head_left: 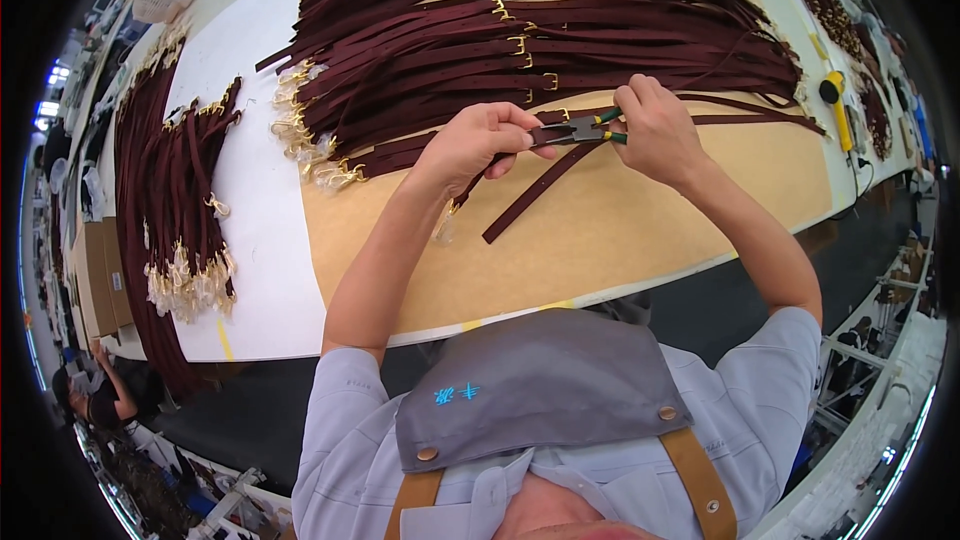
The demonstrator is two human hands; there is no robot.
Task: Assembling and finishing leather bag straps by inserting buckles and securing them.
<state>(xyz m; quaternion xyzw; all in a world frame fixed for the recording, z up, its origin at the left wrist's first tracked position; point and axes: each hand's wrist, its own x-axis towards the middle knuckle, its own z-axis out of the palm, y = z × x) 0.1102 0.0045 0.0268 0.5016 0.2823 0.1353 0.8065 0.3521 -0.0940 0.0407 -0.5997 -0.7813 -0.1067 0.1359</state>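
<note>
Presently my left grip [485, 140] pinches a dark maroon strap [541, 136]; right grip [655, 130] closed round the green-handled pliers [582, 130]. Strap lies leftward of the right grip, pliers' long axis near level between both, nose at the strap beside my left fingertips; bite: cannot tell

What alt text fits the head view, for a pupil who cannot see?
A person's left hand pinches a dark maroon flat strap while the right hand holds green-handled metal pliers at it. Behind, many maroon straps with gold buckles lie on brown paper.
</note>
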